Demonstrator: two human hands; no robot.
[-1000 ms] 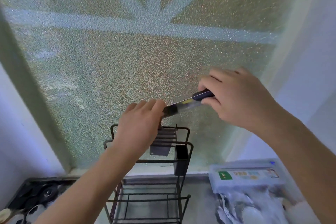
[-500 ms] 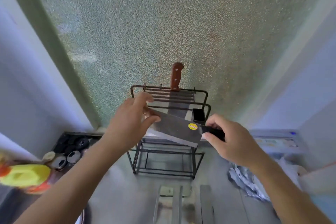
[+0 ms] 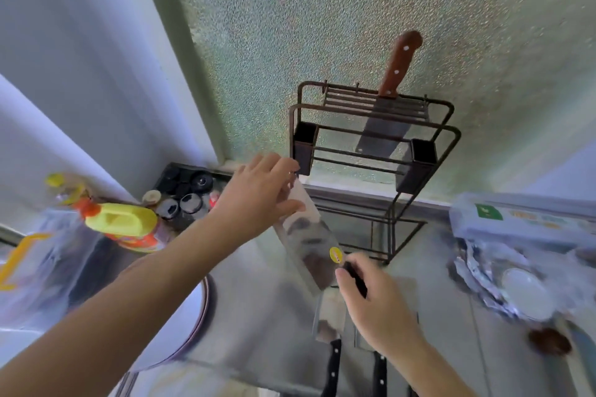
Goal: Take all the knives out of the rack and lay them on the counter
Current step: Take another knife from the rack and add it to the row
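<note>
Right hand [image 3: 375, 306] grips cleaver [image 3: 309, 248] handle, left hand [image 3: 258, 200] pinches blade tip (wood-handled knife [image 3: 392, 97] in wire rack [image 3: 374, 151]).

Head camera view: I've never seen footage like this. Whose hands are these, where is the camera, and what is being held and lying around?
There is no machine; a person wears one wide-angle camera on the head, looking down at their own bare hands. The right hand grips the black handle of a cleaver with a yellow sticker, while the left hand steadies the blade's far end. Behind stands a dark wire rack with one wooden-handled knife in it. Two black-handled knives already lie on the steel counter. A yellow bottle lies at the left.
</note>
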